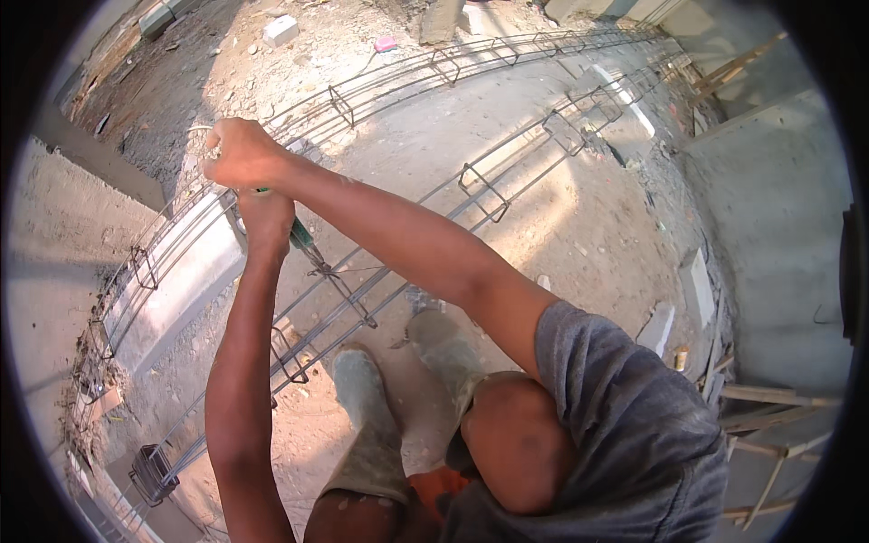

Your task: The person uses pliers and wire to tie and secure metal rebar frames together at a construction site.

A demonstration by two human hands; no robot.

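My left hand is closed around green-handled pincers, just over the near steel rebar cage. Their metal jaws reach down to a crossbar stirrup of that cage, where a thin wire sticks out to the right. Above it my right hand makes a fist, touching the left. A bit of green handle shows between the two, at the right hand's lower edge; most of its grip is hidden. Both arms stretch forward, the right forearm crossing over the cage.
A second rebar cage curves along the far side. A pale concrete block lies at left under the bars. My boots stand on the dusty floor close to the near cage. At right are a concrete wall and timber pieces.
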